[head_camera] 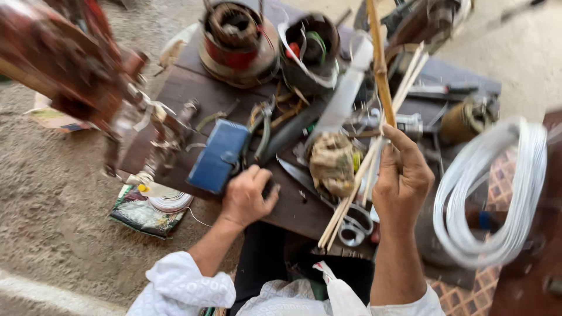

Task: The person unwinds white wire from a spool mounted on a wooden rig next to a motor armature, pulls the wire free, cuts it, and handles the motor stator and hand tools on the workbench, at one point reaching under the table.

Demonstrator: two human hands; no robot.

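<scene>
My right hand [401, 178] is closed around a bundle of thin pale bamboo sticks [369, 161], which slant from lower left to upper right over the dark wooden table [199, 93]. A thicker bamboo rod [379, 58] rises above that hand. My left hand [247, 196] rests with fingers curled on a small dark object at the table's near edge; what it is cannot be told. Just left of it lies a blue wallet-like case [219, 155]. A crumpled brownish cloth wad [331, 164] sits between the hands. Scissors [355, 227] lie below the sticks.
A coil of white wire [497, 193] hangs at the right. Two wound motor cores [237, 38] [309, 50] stand at the back among cluttered tools. A blurred reddish winding machine [70, 64] is at the left. A smaller white wire coil [170, 202] lies on the sandy ground.
</scene>
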